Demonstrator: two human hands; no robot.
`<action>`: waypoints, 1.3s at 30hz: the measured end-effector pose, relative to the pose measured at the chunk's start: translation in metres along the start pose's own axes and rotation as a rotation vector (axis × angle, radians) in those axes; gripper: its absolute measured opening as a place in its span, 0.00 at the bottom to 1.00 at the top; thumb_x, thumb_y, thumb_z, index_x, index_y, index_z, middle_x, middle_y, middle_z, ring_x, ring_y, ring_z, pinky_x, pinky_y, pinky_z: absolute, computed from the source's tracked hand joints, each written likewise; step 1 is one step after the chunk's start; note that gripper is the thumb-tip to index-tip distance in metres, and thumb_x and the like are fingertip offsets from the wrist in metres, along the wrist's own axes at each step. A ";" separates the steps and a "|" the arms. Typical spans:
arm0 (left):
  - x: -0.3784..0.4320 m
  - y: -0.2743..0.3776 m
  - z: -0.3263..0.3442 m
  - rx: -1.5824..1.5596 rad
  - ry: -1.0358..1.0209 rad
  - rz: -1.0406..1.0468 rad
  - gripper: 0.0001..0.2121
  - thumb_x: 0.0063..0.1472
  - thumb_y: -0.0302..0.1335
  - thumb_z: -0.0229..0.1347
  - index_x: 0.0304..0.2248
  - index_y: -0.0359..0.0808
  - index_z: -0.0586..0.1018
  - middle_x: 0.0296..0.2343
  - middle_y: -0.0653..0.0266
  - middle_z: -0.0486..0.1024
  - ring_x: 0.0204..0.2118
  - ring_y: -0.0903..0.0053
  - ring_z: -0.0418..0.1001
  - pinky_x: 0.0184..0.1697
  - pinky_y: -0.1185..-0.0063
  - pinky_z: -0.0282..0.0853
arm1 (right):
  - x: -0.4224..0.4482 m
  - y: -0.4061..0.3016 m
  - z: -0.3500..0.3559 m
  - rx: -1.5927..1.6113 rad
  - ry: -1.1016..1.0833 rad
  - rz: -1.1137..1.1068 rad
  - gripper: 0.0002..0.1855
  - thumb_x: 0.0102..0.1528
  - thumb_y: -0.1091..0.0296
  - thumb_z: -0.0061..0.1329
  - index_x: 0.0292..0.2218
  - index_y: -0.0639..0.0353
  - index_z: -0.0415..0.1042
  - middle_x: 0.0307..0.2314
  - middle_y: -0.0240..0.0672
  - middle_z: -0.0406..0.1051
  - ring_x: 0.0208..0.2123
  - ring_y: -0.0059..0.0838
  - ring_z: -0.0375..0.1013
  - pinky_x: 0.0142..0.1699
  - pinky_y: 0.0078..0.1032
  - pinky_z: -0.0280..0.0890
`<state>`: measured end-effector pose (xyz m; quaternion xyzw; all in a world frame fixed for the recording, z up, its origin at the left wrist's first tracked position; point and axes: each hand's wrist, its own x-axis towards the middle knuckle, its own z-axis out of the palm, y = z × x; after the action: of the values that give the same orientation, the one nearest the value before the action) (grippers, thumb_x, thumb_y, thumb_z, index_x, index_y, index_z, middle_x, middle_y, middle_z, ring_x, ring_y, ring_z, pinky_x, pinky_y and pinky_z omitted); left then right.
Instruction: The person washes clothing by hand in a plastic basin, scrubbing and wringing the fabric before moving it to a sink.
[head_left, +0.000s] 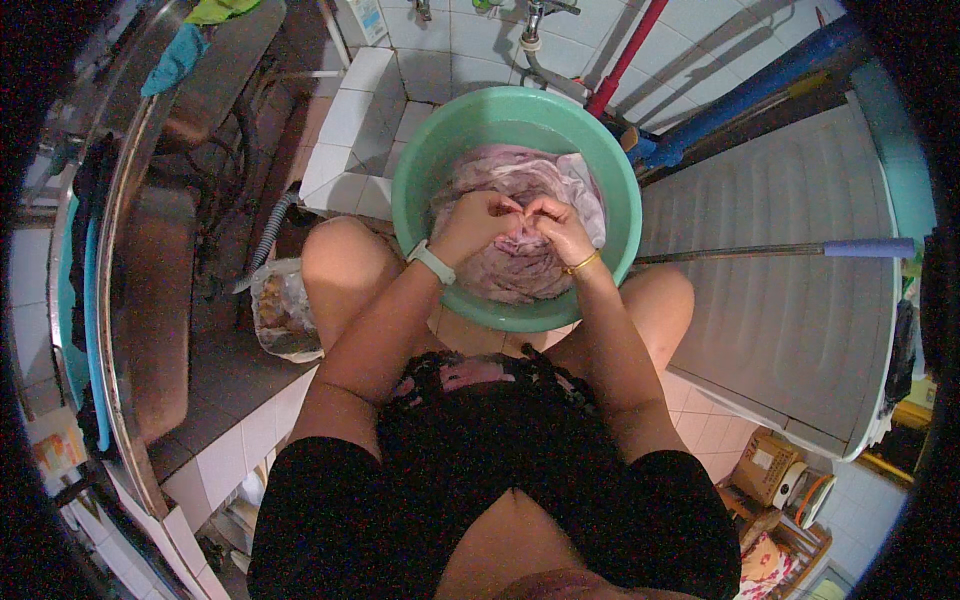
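A round green plastic basin stands between my knees with wet, pale pink-purple cloth bunched inside it. Over the middle of the cloth, my left hand and my right hand meet at the fingertips. Both hands pinch a small pinkish part of the cloth between thumbs and fingers. A light watch band is on my left wrist and a gold bracelet on my right. A whiter piece of cloth lies at the basin's right side.
A tap with a grey hose is on the tiled wall beyond the basin. A low tiled ledge and a clear plastic bag are at left. On the right stand a large white panelled appliance, a purple-handled pole and a cardboard box.
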<state>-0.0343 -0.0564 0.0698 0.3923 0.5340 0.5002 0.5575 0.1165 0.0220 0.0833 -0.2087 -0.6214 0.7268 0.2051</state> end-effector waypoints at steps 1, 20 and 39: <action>0.000 -0.001 0.000 -0.004 0.002 0.004 0.08 0.46 0.26 0.52 0.27 0.31 0.72 0.21 0.65 0.71 0.21 0.84 0.68 0.25 0.86 0.65 | 0.000 0.001 0.000 0.004 0.000 0.000 0.01 0.44 0.75 0.40 0.23 0.61 0.64 0.20 0.26 0.63 0.21 0.14 0.60 0.28 0.12 0.56; -0.002 0.006 0.008 0.328 0.117 0.071 0.08 0.41 0.25 0.53 0.24 0.31 0.73 0.20 0.66 0.71 0.23 0.83 0.68 0.28 0.85 0.63 | 0.000 0.008 -0.001 0.006 -0.002 0.007 0.03 0.43 0.77 0.37 0.23 0.63 0.63 0.20 0.29 0.65 0.24 0.17 0.64 0.30 0.14 0.60; -0.007 0.015 0.013 0.011 0.105 0.154 0.09 0.44 0.23 0.52 0.28 0.32 0.70 0.24 0.68 0.70 0.27 0.83 0.67 0.32 0.84 0.63 | 0.002 0.015 -0.005 0.099 0.157 0.065 0.05 0.46 0.72 0.39 0.26 0.61 0.66 0.19 0.26 0.65 0.21 0.13 0.61 0.24 0.10 0.56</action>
<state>-0.0232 -0.0590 0.0871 0.4086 0.5334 0.5585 0.4864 0.1170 0.0249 0.0674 -0.2746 -0.5596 0.7443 0.2398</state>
